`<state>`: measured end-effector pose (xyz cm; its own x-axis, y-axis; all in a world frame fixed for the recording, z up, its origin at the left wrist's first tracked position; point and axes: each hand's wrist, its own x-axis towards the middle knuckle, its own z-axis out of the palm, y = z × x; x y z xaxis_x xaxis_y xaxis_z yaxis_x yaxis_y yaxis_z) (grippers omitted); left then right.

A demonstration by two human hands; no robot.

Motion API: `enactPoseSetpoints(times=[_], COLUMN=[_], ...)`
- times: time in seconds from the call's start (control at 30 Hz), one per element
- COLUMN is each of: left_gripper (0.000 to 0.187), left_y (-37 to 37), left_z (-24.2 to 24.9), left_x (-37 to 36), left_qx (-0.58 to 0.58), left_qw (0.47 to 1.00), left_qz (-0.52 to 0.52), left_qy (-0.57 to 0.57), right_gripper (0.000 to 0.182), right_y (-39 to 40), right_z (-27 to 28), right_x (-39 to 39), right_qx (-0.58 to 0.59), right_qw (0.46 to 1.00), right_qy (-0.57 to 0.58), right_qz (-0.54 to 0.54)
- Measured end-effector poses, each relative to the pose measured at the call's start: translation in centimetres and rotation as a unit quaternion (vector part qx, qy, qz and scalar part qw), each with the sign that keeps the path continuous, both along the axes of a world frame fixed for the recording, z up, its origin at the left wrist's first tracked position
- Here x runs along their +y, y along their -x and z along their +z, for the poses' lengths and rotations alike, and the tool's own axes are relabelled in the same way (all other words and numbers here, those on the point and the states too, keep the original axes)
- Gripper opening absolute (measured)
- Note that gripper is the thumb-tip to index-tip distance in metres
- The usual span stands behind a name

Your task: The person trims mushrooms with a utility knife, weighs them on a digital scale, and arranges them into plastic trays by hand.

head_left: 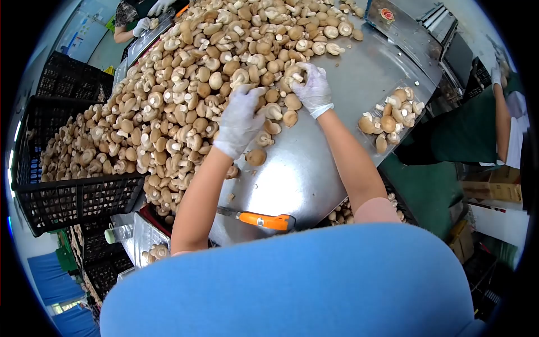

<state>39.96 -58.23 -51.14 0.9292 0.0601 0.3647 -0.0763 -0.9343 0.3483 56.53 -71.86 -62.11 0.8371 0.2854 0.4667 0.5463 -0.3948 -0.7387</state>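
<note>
A large heap of brown-capped mushrooms (185, 84) with pale stems covers the left and far part of the metal table. My right hand (315, 91), in a white glove, pinches a mushroom (293, 74) at the heap's near right edge. My left hand (238, 123), gloved too, reaches over the heap's edge with fingers bent and thumb apart. Just right of its thumb lies a mushroom (273, 111), and I see nothing held between these fingers. An orange-handled utility knife (264, 221) rests on the table near my body.
At left, a black crate (78, 196) lies tipped with mushrooms spilling out. A small group of mushrooms (393, 115) sits at the table's right side. Across the table are a co-worker's gloved hands (143, 25); another person in dark green (466, 123) stands at right.
</note>
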Motion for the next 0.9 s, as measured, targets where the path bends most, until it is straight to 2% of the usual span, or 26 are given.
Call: enactPoseSetpoints(times=[0.1,0.23,0.3,0.33,0.37,0.43,0.5,0.53,0.57,0.63,0.7,0.77,0.83,0.9], left_gripper=[0.035,0.030,0.029,0.029,0.029,0.028,0.032,0.030,0.030,0.031,0.034,0.036,0.040,0.041], left_y=[2.6,5.5,6.1,6.1,6.0,5.6,4.2,3.0,1.9,-0.1,-1.1,-2.3,-2.3,-1.2], left_z=[0.2,0.8,0.7,0.1,0.2,0.6,0.1,-0.2,-0.6,-1.7,-1.1,-0.4,-0.9,-0.5], left_x=[1.0,0.8,0.5,0.5,-0.1,-1.3,-1.8,-1.8,-1.9,-2.1,-2.5,-3.2,-2.5,-2.3], left_qx=[-0.010,0.063,0.090,0.073,0.055,0.070,0.069,0.117,0.116,0.229,0.239,0.322,0.341,0.321], left_qw=[0.996,0.988,0.981,0.984,0.986,0.987,0.988,0.987,0.988,0.969,0.968,0.938,0.931,0.941], left_qz=[0.072,0.118,0.129,0.109,0.088,0.099,0.058,0.056,0.056,0.097,0.077,0.127,0.126,0.106], left_qy=[0.046,0.080,0.111,0.122,0.134,0.106,0.122,0.090,0.090,-0.006,0.000,-0.014,-0.040,0.007], right_gripper=[0.050,0.048,0.048,0.047,0.047,0.048,0.049,0.052,0.054,0.058,0.062,0.071,0.076,0.076], right_y=[-0.4,-0.3,0.9,1.4,1.9,2.6,3.0,3.4,3.7,4.2,4.3,4.1,3.9,4.1], right_z=[-0.5,-1.0,-0.4,-0.1,0.5,1.5,1.6,2.0,2.6,3.9,4.5,4.8,3.5,2.8], right_x=[0.1,0.1,-0.3,-0.6,-1.0,-1.8,-1.6,-1.4,-1.2,-1.2,-1.3,-1.0,-0.9,-1.2], right_qx=[-0.001,0.014,-0.018,-0.081,-0.082,-0.078,-0.098,-0.072,-0.046,-0.048,-0.045,-0.004,-0.012,-0.010], right_qw=[0.998,0.993,0.995,0.994,0.994,0.991,0.989,0.990,0.989,0.983,0.975,0.960,0.962,0.979], right_qy=[-0.050,-0.113,-0.092,-0.056,-0.056,0.046,0.040,0.066,0.092,0.139,0.185,0.252,0.241,0.165], right_qz=[-0.040,-0.027,0.033,0.043,0.044,0.094,0.103,0.104,0.104,0.109,0.112,0.121,0.126,0.124])
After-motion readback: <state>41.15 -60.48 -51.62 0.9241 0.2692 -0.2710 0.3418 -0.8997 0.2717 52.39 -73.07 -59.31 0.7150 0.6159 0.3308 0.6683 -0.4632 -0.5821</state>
